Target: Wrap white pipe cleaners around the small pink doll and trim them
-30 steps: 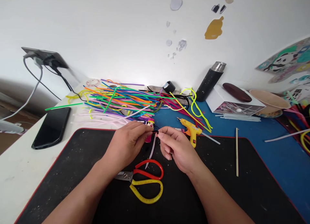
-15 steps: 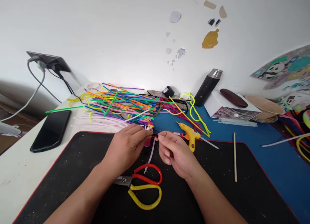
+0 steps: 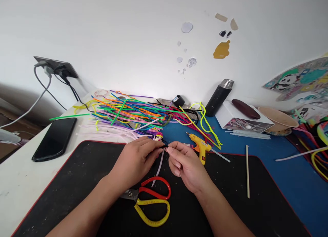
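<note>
At the far left, phone (image 3: 54,139): it lies screen up on the white tabletop (image 3: 15,196), beside the black mat (image 3: 186,213).
Pipe cleaners (image 3: 133,110): a many-coloured heap lies behind your hands, with a few pale ones loose along its near edge.
Left hand (image 3: 139,155): your thumb and fingers are pinched together on a short black strand (image 3: 165,146).
Scissors (image 3: 151,201): they lie on the mat below your hands, the red and yellow handles spread, the blades partly under your left forearm.
Small figure (image 3: 159,137): its yellow-and-pink top shows just behind your left fingertips; I cannot tell whether they touch it. Its pink lower part, visible a second ago, is now mostly covered by your fingers.
Pale strip (image 3: 160,163): it runs down from beneath the strand towards the scissors; whether the two are joined, I cannot tell.
Right hand (image 3: 186,161): your thumb and forefinger close on the strand's other side, the remaining fingers curled. Your grip hardly differs from half a second ago; mainly, your view has tilted up. That suggests fine work on the strand is still under way.
Glue gun (image 3: 200,144): it lies just beyond your right hand, a clear glue stick protruding behind.
Wooden stick (image 3: 247,172): it lies farther right on the mat, well apart from your fingers.
</note>
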Motion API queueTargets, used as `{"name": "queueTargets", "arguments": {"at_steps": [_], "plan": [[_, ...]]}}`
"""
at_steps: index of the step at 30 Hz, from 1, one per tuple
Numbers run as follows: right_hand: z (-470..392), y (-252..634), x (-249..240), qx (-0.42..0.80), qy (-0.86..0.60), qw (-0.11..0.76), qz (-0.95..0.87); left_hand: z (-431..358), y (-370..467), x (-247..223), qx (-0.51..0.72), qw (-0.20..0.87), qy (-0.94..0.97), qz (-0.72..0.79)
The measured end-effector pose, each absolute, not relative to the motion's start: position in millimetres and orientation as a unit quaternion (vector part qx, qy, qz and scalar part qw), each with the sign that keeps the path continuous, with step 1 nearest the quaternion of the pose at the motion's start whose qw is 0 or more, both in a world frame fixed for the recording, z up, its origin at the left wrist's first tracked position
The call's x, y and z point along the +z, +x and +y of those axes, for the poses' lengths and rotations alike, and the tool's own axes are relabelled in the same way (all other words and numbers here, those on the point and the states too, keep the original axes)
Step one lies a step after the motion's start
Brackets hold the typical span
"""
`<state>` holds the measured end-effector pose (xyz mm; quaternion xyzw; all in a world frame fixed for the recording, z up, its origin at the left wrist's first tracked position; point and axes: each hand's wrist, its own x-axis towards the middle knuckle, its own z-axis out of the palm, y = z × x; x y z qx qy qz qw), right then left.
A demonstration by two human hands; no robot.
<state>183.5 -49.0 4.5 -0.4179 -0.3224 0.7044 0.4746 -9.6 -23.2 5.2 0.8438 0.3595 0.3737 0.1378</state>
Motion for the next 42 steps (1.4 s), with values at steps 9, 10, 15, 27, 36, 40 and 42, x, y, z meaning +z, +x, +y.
{"name": "queueTargets", "arguments": {"at_steps": [9,10,15,27,36,40,42], "plan": [[-50,182,-2,0.682,-0.424,0.498,-0.327,-29,-6,6,0.374,0.184,0.824,0.384],[-50,182,-2,0.679,-0.426,0.499,-0.328,-30,-5,6,0.374,0.182,0.825,0.383],[-50,179,-1,0.667,-0.436,0.504,-0.333,-31,-4,4,0.379,0.176,0.825,0.379],[-53,175,-8,0.595,-0.468,0.512,-0.406,-33,-1,3,0.406,0.143,0.821,0.376],[-53,175,-10,0.583,-0.470,0.515,-0.419,-32,0,3,0.417,0.134,0.812,0.387],[-53,175,-10,0.586,-0.464,0.518,-0.415,-32,1,0,0.412,0.125,0.815,0.387],[-53,175,-10,0.586,-0.464,0.519,-0.415,-31,1,-1,0.413,0.126,0.815,0.386]]}}
